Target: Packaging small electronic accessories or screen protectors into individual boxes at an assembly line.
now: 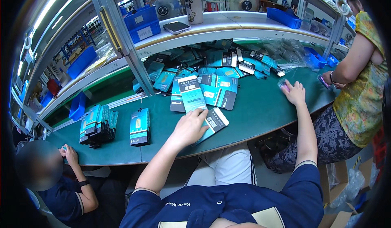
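My left hand [188, 128] is closed around a flat teal-and-black cardboard box [216, 121] whose white end flap stands open. Its fingertips lie against another box [191, 91] of the same kind, at the front of a loose group. Farther right, my right hand [295, 93] reaches across the green table [252, 114]. Its fingers are on a small pinkish packet [283, 85] that looks clear-wrapped; the packet is slightly blurred. More teal boxes [220, 91] overlap just beyond my left hand.
Stacked boxes [97, 124] and a smaller pile [139, 126] stand on the left. A heap of boxes [167, 79] and clear plastic bags [285, 51] lies under the shelf [228, 20]. One co-worker [354, 77] stands right, holding something small; another [69, 191] sits left.
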{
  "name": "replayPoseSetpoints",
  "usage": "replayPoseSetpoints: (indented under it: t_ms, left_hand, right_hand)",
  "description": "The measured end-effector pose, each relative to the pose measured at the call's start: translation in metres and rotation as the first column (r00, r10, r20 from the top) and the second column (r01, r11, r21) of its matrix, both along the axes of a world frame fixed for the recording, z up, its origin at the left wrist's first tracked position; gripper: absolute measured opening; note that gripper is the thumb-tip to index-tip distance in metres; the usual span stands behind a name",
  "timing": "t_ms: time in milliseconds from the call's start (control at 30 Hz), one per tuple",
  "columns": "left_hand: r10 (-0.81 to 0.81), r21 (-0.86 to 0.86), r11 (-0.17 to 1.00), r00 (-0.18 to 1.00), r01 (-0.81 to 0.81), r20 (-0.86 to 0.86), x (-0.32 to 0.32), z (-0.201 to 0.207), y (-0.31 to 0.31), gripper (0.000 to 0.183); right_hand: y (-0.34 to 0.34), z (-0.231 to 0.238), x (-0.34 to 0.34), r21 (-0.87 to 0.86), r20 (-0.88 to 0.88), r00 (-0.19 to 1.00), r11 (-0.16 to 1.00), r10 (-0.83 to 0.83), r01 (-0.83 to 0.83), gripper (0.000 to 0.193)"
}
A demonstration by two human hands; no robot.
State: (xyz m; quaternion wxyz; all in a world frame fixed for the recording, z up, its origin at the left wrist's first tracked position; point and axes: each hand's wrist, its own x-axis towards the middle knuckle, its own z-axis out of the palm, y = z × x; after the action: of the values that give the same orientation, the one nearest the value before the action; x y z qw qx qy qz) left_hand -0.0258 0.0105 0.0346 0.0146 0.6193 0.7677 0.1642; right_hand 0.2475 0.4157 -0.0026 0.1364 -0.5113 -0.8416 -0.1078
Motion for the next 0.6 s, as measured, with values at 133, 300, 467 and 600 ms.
replayPoseSetpoints:
  t_ms: [133, 300, 467, 600]
  left_hand:
    - [-0.158, 0.118, 0.981, 0.987, 0.155, 0.021, 0.012, -0.016, 0.006, 0.057]
    - [-0.162, 0.223, 0.960, 0.985, 0.169, -0.052, 0.018, -0.032, 0.008, 0.053]
    - [-0.143, 0.249, 0.956, 0.987, 0.158, -0.081, 0.020, -0.035, 0.010, 0.051]
    - [-0.153, 0.238, 0.956, 0.984, 0.171, -0.091, 0.023, -0.030, 0.010, 0.053]
  right_hand:
    - [-0.004, -0.012, 0.006, -0.136, -0.006, 0.997, 0.988, 0.078, -0.078, 0.059]
    - [-0.023, -0.009, -0.014, -0.122, 0.005, 0.976, 0.969, 0.217, -0.215, 0.048]
    - [-0.039, -0.015, -0.011, -0.130, 0.063, 0.972, 0.967, 0.228, -0.218, 0.049]
    - [-0.046, -0.006, -0.015, -0.253, 0.028, 0.951, 0.923, 0.307, -0.291, 0.050]
